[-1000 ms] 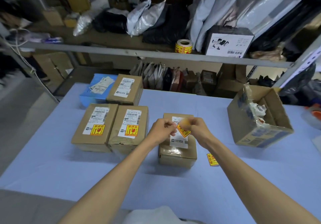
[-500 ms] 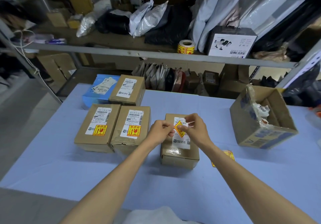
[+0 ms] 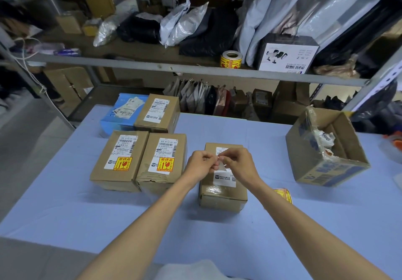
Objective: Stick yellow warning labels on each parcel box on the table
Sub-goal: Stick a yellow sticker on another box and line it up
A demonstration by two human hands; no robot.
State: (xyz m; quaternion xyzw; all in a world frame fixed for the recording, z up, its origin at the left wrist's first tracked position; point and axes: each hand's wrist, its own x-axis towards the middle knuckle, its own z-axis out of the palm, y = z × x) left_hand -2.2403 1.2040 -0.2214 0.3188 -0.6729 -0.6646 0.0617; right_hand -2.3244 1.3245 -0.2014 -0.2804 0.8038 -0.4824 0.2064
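My left hand (image 3: pixel 201 163) and my right hand (image 3: pixel 238 164) meet above a brown parcel box (image 3: pixel 223 195) in the middle of the blue table (image 3: pixel 87 212). Both pinch a small sticker (image 3: pixel 221 167); only its whitish side shows between the fingers. Two brown boxes to the left, one (image 3: pixel 119 160) and another (image 3: pixel 162 162), each carry a yellow warning label. Behind them stand a brown box (image 3: pixel 158 113) and a blue box (image 3: pixel 121 112) with no yellow label in sight. A strip of yellow labels (image 3: pixel 282 193) lies on the table by my right forearm.
An open cardboard carton (image 3: pixel 326 166) holding crumpled paper stands at the right. A roll of yellow labels (image 3: pixel 231 59) sits on the metal shelf (image 3: pixel 152 66) behind the table, among bags and a white box (image 3: pixel 287 54). More parcels are stored under the shelf.
The sticker's yellow face showed between my fingers before; now it is turned so only a whitish side shows. Both hands stay together over the middle box.
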